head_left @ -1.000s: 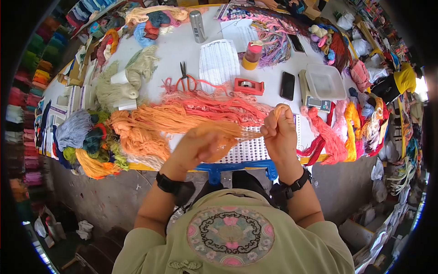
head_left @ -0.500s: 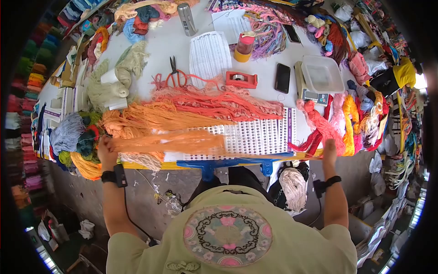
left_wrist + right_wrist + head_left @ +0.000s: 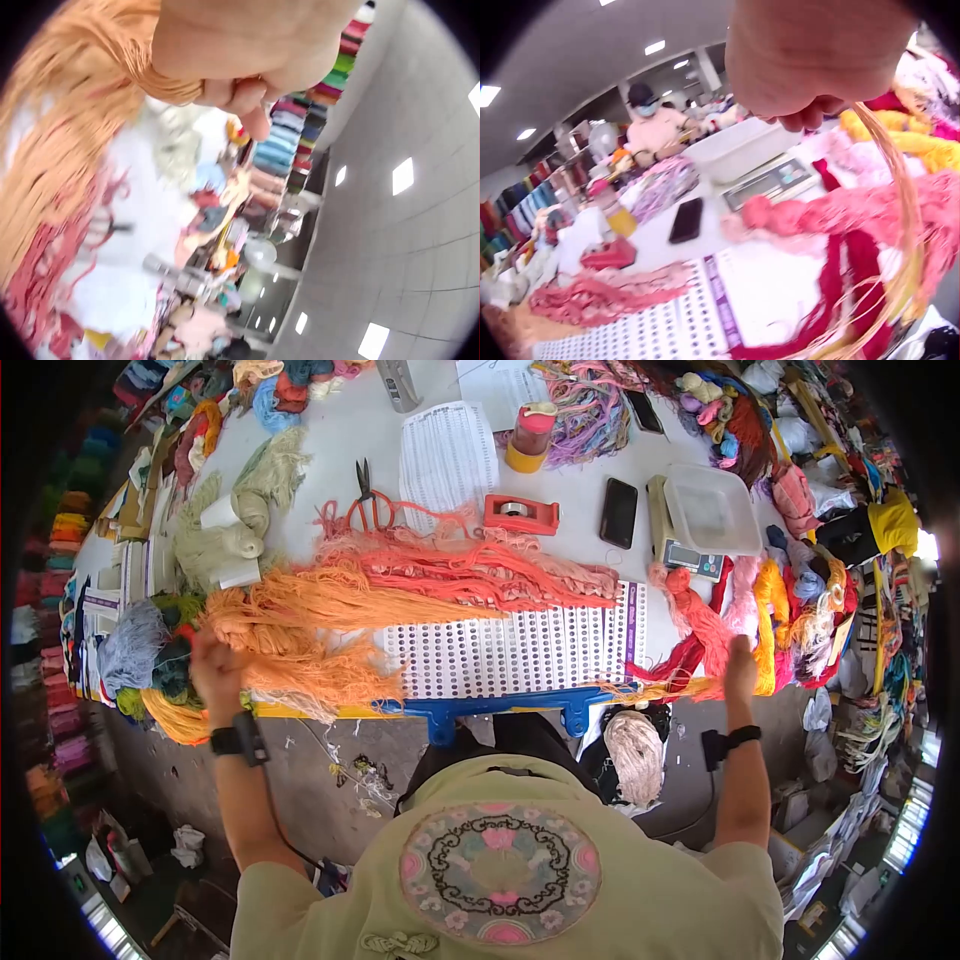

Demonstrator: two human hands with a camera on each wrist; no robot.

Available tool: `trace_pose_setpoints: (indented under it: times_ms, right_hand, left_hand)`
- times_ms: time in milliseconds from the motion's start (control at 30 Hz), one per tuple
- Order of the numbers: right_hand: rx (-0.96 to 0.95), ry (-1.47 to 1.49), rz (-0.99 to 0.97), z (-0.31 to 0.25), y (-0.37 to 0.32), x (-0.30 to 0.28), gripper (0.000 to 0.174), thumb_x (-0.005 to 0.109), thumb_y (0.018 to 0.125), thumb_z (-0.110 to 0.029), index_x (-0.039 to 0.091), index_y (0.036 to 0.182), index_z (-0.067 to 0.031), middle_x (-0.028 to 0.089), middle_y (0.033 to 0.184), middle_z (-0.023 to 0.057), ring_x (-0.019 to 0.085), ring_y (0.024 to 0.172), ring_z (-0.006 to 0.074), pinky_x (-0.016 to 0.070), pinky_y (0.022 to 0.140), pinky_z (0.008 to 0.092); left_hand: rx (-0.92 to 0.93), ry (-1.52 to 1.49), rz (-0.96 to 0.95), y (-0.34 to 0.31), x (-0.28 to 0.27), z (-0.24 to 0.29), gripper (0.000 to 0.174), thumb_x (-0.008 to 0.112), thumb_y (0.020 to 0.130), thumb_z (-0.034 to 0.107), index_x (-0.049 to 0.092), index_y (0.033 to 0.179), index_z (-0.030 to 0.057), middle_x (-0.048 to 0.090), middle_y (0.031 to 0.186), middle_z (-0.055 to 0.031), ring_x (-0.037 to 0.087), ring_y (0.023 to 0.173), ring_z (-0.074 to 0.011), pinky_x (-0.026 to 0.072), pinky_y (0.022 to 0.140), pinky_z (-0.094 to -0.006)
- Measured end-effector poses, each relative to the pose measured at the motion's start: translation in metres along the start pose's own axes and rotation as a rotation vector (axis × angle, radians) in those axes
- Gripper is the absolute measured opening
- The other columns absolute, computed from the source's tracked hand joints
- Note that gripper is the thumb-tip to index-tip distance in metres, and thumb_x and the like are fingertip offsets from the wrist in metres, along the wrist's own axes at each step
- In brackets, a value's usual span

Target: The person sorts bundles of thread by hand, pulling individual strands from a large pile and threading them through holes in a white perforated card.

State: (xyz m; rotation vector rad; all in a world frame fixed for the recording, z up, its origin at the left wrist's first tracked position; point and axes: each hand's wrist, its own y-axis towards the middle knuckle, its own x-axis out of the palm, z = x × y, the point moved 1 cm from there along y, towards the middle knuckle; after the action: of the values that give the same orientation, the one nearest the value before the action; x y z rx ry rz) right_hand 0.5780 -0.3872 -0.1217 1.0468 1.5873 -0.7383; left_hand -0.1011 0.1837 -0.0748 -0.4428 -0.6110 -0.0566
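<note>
At the left of the table my left hand [image 3: 215, 665] grips the gathered end of an orange yarn hank [image 3: 82, 90], its fingers curled round the strands. The hank's loose end [image 3: 345, 678] spreads over the table by the front edge. Far to the right, my right hand [image 3: 740, 665] holds a thin bundle of pale orange strands [image 3: 904, 187] that hangs from its curled fingers. More orange yarn [image 3: 330, 598] lies behind, beside coral red yarn [image 3: 450, 565]. Between the hands is a white card with rows of holes [image 3: 500, 650].
Scissors [image 3: 364, 485], a red tape dispenser [image 3: 520, 514], a phone [image 3: 619, 513] and a scale [image 3: 690, 563] bearing a clear plastic tub [image 3: 712, 510] stand farther back. Pink-red hanks [image 3: 695, 615] lie close by the right hand. A blue bracket [image 3: 500, 705] lines the front edge.
My hands have gone from close together to wide apart, drawing a thin bundle out of the orange hank. The hank's stretched end has since dropped back to the left.
</note>
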Motion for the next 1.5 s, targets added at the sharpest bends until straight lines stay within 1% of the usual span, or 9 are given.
trace_pose_setpoints:
  times_ms: [100, 200, 267, 467, 667, 867, 1067, 1233, 1500]
  right_hand:
    - [-0.698, 0.164, -0.033, -0.101, -0.025, 0.045, 0.009, 0.05, 0.08, -0.004, 0.058, 0.078, -0.0032, 0.058, 0.075, 0.0157, 0.055, 0.072, 0.0352, 0.0428, 0.064, 0.0441]
    - [-0.289, 0.708, -0.586, -0.198, -0.069, 0.057, 0.009, 0.052, 0.092, -0.009, 0.056, 0.085, -0.0046, 0.054, 0.068, 0.0066, 0.054, 0.059, 0.0178, 0.0426, 0.053, 0.0328]
    - [-0.247, 0.834, -0.64, -0.218, -0.088, 0.091, 0.011, 0.052, 0.096, -0.015, 0.055, 0.091, -0.0061, 0.053, 0.067, 0.0039, 0.054, 0.057, 0.0111, 0.0441, 0.052, 0.0267]
    - [-0.116, 0.78, -0.716, -0.248, -0.095, 0.137, 0.013, 0.053, 0.096, -0.019, 0.054, 0.096, -0.006, 0.058, 0.065, 0.0083, 0.06, 0.053, 0.0152, 0.0487, 0.051, 0.03]
    - [-0.135, 0.68, -0.761, -0.262, -0.099, 0.171, 0.018, 0.052, 0.096, -0.028, 0.055, 0.098, -0.0106, 0.062, 0.063, 0.0131, 0.064, 0.057, 0.027, 0.0494, 0.053, 0.0386]
    - [-0.462, 0.407, -0.517, -0.277, -0.086, 0.2, 0.016, 0.05, 0.094, -0.028, 0.053, 0.099, -0.0139, 0.062, 0.064, 0.0169, 0.062, 0.061, 0.0373, 0.0478, 0.053, 0.0472]
    - [-0.524, 0.329, -0.545, -0.271, -0.078, 0.208, 0.014, 0.051, 0.094, -0.028, 0.054, 0.098, -0.0141, 0.062, 0.066, 0.0172, 0.062, 0.063, 0.038, 0.0484, 0.055, 0.048]
    - [-0.521, 0.375, -0.585, -0.267, -0.077, 0.202, 0.015, 0.052, 0.093, -0.027, 0.049, 0.101, -0.0145, 0.062, 0.065, 0.0163, 0.062, 0.062, 0.0373, 0.0484, 0.055, 0.0476]
    - [-0.486, 0.468, -0.621, -0.265, -0.075, 0.202, 0.017, 0.054, 0.092, -0.024, 0.044, 0.101, -0.0133, 0.064, 0.073, 0.0135, 0.063, 0.063, 0.0358, 0.0485, 0.054, 0.0452]
  left_hand:
    - [-0.294, 0.135, -0.255, -0.03, 0.077, -0.111, 0.033, 0.047, 0.098, 0.034, 0.058, 0.116, 0.0079, 0.028, 0.051, 0.0102, 0.021, 0.039, -0.0031, 0.0234, 0.037, -0.0226]
    - [-0.607, 0.198, -0.228, -0.069, 0.132, -0.199, 0.036, 0.051, 0.096, 0.033, 0.055, 0.121, 0.0078, 0.037, 0.057, 0.0062, 0.025, 0.041, -0.0039, 0.0285, 0.039, -0.0246]
    - [-0.728, 0.339, -0.124, -0.083, 0.154, -0.235, 0.037, 0.054, 0.095, 0.03, 0.054, 0.122, 0.0043, 0.054, 0.071, 0.0003, 0.03, 0.045, -0.0043, 0.0287, 0.039, -0.0223]
    - [-0.713, 0.468, -0.267, -0.076, 0.138, -0.307, 0.035, 0.058, 0.093, 0.024, 0.056, 0.118, -0.0011, 0.066, 0.103, -0.0128, 0.04, 0.049, -0.0038, 0.0276, 0.04, -0.016]
    - [-0.78, 0.561, -0.222, -0.079, 0.142, -0.334, 0.035, 0.061, 0.09, 0.022, 0.058, 0.117, 0.0004, 0.067, 0.104, -0.0083, 0.045, 0.056, -0.0048, 0.0294, 0.042, -0.0155]
    - [-0.731, 0.652, -0.267, -0.076, 0.169, -0.37, 0.038, 0.064, 0.088, 0.027, 0.059, 0.114, 0.0, 0.065, 0.108, -0.0081, 0.053, 0.063, -0.0068, 0.0296, 0.038, -0.0173]
    - [-0.697, 0.803, -0.213, -0.078, 0.178, -0.398, 0.036, 0.064, 0.086, 0.032, 0.061, 0.101, -0.0011, 0.065, 0.092, -0.0082, 0.054, 0.061, -0.009, 0.0329, 0.039, -0.0204]
    - [-0.281, 1.215, -0.381, -0.083, 0.17, -0.42, 0.028, 0.061, 0.086, 0.024, 0.061, 0.091, -0.0035, 0.065, 0.077, -0.0159, 0.064, 0.065, -0.0218, 0.0476, 0.056, -0.0341]
    - [-0.35, 1.228, -0.516, -0.064, 0.181, -0.41, 0.025, 0.06, 0.085, 0.021, 0.061, 0.083, -0.0044, 0.061, 0.065, -0.0138, 0.06, 0.053, -0.0215, 0.0468, 0.052, -0.033]
